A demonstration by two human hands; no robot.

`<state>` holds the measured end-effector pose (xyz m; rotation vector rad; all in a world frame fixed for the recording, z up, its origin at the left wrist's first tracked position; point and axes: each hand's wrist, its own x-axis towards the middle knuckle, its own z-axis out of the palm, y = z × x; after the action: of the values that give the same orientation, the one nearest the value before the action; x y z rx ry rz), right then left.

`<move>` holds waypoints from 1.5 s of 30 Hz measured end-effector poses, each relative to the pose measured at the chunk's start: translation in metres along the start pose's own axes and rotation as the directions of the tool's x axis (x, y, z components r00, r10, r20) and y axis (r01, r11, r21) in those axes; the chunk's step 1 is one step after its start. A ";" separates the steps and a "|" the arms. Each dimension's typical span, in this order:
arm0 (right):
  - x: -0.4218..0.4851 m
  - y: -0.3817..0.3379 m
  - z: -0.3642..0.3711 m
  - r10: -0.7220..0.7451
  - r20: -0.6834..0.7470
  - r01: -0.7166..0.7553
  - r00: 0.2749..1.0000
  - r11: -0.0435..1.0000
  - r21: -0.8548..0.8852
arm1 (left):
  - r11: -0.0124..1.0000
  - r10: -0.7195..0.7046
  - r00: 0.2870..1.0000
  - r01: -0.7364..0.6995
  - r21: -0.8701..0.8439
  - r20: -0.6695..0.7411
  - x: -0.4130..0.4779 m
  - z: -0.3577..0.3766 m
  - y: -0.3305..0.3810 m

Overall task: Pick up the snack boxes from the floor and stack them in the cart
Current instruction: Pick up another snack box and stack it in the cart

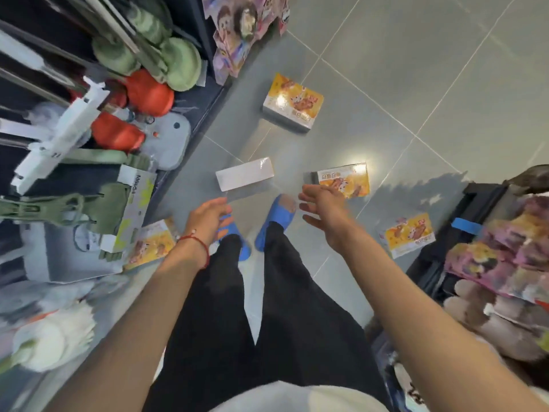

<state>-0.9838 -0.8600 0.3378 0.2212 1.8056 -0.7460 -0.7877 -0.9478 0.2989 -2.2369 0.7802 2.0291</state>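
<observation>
Several yellow-orange snack boxes lie on the grey tiled floor. One snack box (293,103) lies farthest away, another (346,179) just beyond my right hand, a third (409,234) at the right by the black cart (463,233), and a fourth (154,243) at the left by the shelf base. A box showing its plain white side (245,173) lies ahead of my feet. My left hand (208,217) and my right hand (322,208) reach down over the floor, fingers spread, holding nothing.
Shelving (89,114) on the left holds green and red round items and boxed goods. Pink packages (237,34) stand at the top. At the right, the cart carries pink packs and plush toys (505,263). My blue shoes (276,221) stand between the boxes.
</observation>
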 end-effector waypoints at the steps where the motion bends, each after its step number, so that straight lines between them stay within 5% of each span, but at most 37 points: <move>1: 0.014 0.000 0.001 0.022 0.010 -0.022 1.000 1.000 0.008 | 1.000 -0.018 1.000 0.018 -0.003 0.004 0.012 0.002 -0.001; 10: 0.150 0.020 0.032 0.148 0.009 -0.148 0.989 0.987 -0.069 | 0.978 -0.207 0.976 0.208 -0.001 -0.067 0.159 -0.005 -0.023; 27: 0.410 0.097 0.129 0.026 -0.134 -0.064 0.991 0.954 -0.293 | 0.980 -0.197 0.972 0.198 0.002 -0.130 0.398 0.017 -0.040; 33: 0.491 0.111 0.157 -0.001 -0.164 -0.047 0.986 0.956 -0.290 | 0.933 -0.295 0.955 0.282 -0.225 -0.026 0.473 0.029 -0.055; 39: 0.514 0.107 0.169 0.168 -0.131 -0.188 0.977 0.969 -0.160 | 0.884 -0.346 0.935 0.351 -0.308 0.073 0.508 0.032 -0.065; 45: 0.476 0.100 0.152 0.177 -0.070 -0.187 0.982 0.965 -0.185 | 0.917 -0.278 0.960 0.279 -0.285 0.047 0.480 0.028 -0.066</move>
<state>-0.9899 -0.9698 -0.1601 0.2780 1.8646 -0.4374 -0.7752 -1.0452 -0.1761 -2.3174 0.1505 2.1174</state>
